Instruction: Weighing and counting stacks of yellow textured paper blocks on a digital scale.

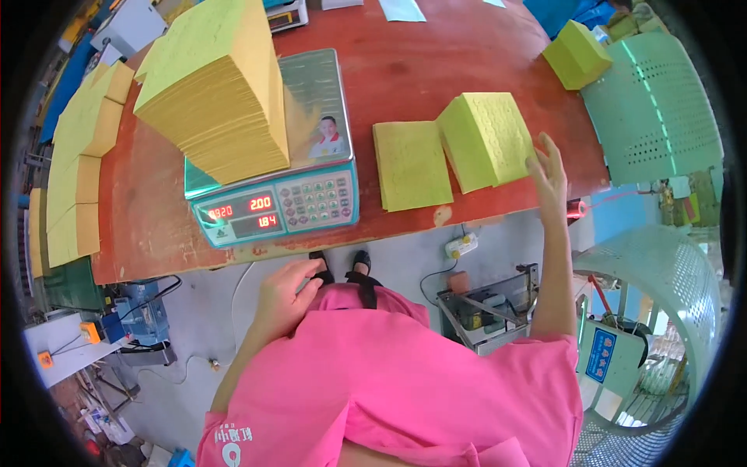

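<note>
My right hand is open, its fingers spread at the right side of a thick stack of yellow paper. Whether the fingertips touch the paper is hard to tell. Against that stack's left side lies a lower, flatter stack of yellow sheets. Held back in front of my body, short of the table edge, my left hand holds nothing; its fingers are loosely bent and the thumb stands apart. Farther left, a tall stack of yellow paper rests on a teal digital scale with a lit red display.
The red table carries more yellow paper bundles along its left edge. Another yellow bundle lies at the far right beside a perforated green panel. A power strip and a metal frame are below the table.
</note>
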The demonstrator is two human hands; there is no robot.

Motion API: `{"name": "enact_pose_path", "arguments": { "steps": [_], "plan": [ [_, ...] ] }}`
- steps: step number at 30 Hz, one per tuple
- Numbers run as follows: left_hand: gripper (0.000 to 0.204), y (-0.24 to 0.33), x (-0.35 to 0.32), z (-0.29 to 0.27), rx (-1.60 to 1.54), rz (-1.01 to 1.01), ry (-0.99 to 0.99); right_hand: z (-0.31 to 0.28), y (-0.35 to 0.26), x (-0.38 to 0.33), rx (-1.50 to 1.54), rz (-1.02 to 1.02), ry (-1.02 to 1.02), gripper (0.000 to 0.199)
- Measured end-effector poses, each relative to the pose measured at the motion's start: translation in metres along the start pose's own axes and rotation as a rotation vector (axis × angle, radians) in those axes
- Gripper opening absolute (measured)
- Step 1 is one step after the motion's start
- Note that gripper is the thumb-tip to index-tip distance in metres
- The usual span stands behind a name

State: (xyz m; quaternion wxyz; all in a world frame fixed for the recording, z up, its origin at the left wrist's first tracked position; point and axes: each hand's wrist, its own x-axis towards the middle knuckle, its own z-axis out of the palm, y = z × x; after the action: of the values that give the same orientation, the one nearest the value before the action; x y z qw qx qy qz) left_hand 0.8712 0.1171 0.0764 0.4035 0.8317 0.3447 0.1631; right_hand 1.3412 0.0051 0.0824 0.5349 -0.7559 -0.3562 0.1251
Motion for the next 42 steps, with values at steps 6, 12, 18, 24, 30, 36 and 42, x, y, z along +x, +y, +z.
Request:
{"name": "enact_pose_path", "arguments": {
  "steps": [6, 12, 18, 24, 30, 36, 42],
  "plan": [
    [0.025, 0.038, 0.074, 0.003, -0.329, -0.067, -0.157, -0.029, 0.023, -0.005, -0.126, 0.144, 0.052, 0.045],
    [0.038, 0.091, 0.227, 0.068, -0.632, -0.091, -0.191, -0.024, 0.034, -0.018, 0.022, 0.123, 0.058, 0.040],
    [0.043, 0.126, 0.325, 0.109, -0.618, -0.160, -0.196, -0.028, 0.021, -0.035, -0.024, 0.037, 0.029, 0.054],
    [0.036, 0.090, 0.359, 0.130, -0.598, -0.083, -0.318, -0.027, 0.023, -0.021, -0.228, -0.161, 0.001, 0.046],
    [0.031, 0.094, 0.359, 0.135, -0.599, -0.081, -0.309, -0.025, 0.026, -0.018, -0.210, -0.128, 0.001, 0.043],
    [0.032, 0.089, 0.357, 0.133, -0.498, -0.093, -0.251, -0.010, 0.024, -0.025, -0.214, -0.144, 0.047, 0.044],
    [0.037, 0.095, 0.311, 0.136, 0.000, 0.398, 0.404, -0.003, 0.021, -0.034, -0.340, -0.149, 0.191, 0.048]
  ]
}}
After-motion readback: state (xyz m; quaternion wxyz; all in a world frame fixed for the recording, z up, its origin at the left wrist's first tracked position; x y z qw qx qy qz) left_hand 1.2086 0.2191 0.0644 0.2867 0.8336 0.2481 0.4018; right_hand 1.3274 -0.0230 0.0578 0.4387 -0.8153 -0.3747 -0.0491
